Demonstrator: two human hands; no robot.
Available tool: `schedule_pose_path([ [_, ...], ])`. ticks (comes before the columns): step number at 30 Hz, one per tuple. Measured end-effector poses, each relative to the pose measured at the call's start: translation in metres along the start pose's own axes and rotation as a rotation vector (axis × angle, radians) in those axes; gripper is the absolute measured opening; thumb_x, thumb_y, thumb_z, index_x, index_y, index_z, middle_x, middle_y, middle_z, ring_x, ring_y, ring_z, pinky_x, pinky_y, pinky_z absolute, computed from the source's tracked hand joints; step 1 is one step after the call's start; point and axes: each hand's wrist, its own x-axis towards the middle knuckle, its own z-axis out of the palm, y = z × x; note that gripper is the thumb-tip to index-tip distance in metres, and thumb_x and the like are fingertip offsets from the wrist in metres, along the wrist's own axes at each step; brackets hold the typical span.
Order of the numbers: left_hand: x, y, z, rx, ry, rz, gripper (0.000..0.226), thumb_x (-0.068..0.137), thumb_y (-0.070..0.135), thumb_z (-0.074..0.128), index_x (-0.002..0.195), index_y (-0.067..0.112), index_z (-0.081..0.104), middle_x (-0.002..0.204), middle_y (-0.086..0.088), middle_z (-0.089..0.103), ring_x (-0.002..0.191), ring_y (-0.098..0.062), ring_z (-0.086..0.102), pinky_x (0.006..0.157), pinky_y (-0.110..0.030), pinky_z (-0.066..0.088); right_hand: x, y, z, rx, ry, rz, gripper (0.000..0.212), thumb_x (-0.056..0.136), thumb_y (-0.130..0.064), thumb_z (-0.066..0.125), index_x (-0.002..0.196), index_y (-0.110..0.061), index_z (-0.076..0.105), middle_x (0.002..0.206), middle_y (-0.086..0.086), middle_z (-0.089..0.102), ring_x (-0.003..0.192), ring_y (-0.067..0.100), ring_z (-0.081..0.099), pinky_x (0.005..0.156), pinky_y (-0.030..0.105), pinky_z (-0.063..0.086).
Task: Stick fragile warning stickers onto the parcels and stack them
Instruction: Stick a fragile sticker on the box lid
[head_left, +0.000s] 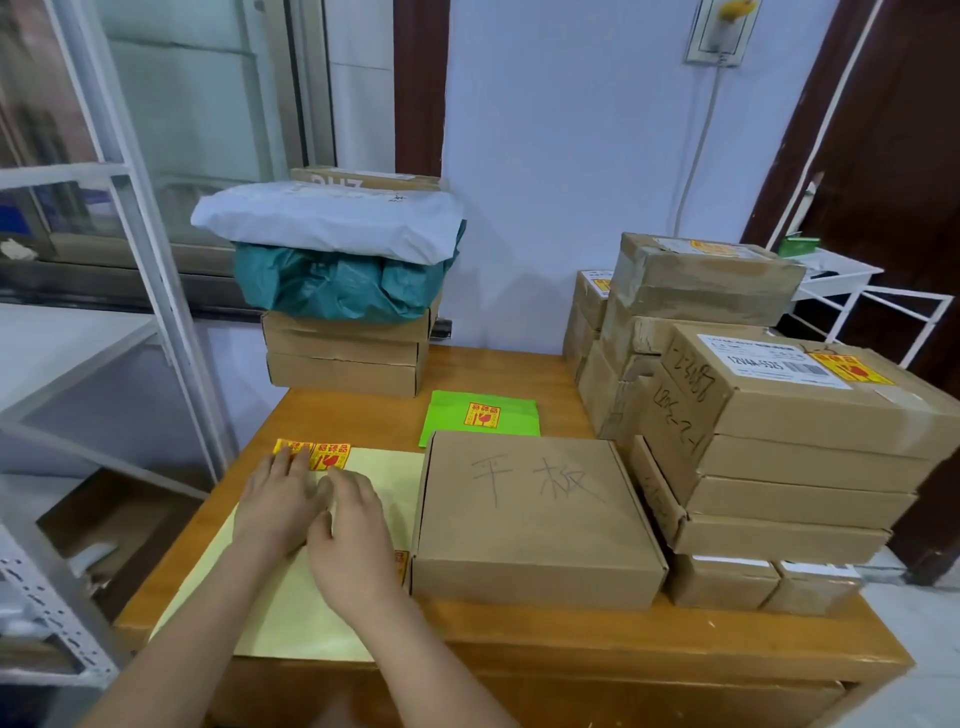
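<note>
A pale yellow sticker backing sheet (291, 597) lies on the wooden table (519, 374) in front of me. Two yellow-and-red fragile stickers (327, 456) sit at its far left corner. My left hand (278, 501) lies flat on the sheet, fingertips touching the stickers. My right hand (350, 540) rests beside it with its fingertips at the sheet near the stickers; the grip is hidden. A flat brown box (535, 519) with black handwriting sits just right of the sheet, no sticker on its top. A green envelope (480, 415) behind it bears a fragile sticker.
A tall stack of brown parcels (753, 405) with fragile stickers fills the table's right side. At the back left, brown boxes (343, 353) carry a teal bag (337, 283) and a white bag (327, 215). White metal shelving (119, 218) stands to the left.
</note>
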Motion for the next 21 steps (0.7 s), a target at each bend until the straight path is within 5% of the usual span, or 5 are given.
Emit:
schedule_pose_path([
  [9,0.005,-0.008,0.013,0.054,0.064,0.036,0.056,0.1,0.041,0.033,0.149,0.016,0.025,0.158,-0.009,0.017,0.146,-0.026,0.01,0.119,-0.038,0.012,0.06,0.023,0.025,-0.218,0.078,0.301,0.051,0.097,-0.026,0.042,0.144,-0.008,0.031,0.146,0.008,0.037,0.135,0.026,0.028,0.111,0.036,0.022],
  [21,0.007,-0.011,0.015,-0.078,0.11,0.058,0.05,0.095,0.025,0.042,0.143,0.012,0.038,0.154,-0.012,0.028,0.144,-0.028,0.017,0.117,-0.04,0.016,0.091,0.036,0.03,-0.384,0.042,0.166,0.041,0.095,-0.025,0.041,0.133,-0.018,0.052,0.143,-0.001,0.044,0.128,0.022,0.033,0.103,0.038,0.027],
])
